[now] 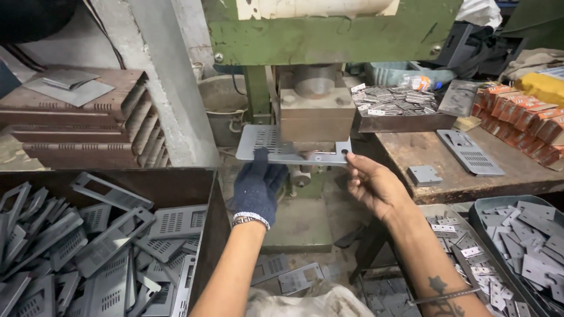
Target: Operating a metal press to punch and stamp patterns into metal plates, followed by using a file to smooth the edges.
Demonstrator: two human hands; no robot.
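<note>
A flat grey perforated metal plate (264, 141) lies under the block of a green press (314, 111). My left hand (257, 185), in a dark blue knit glove, grips the plate's near edge from below at the left. My bare right hand (371, 183) pinches the plate's right end, close to a round hole in it. Both hands hold the plate level beneath the brown die block.
A brown bin (176, 182) at the left holds several grey perforated plates. A tray (399, 122) of small metal pieces and orange boxes (523, 120) sit on the wooden bench at the right. More small parts fill bins (517, 235) at the lower right.
</note>
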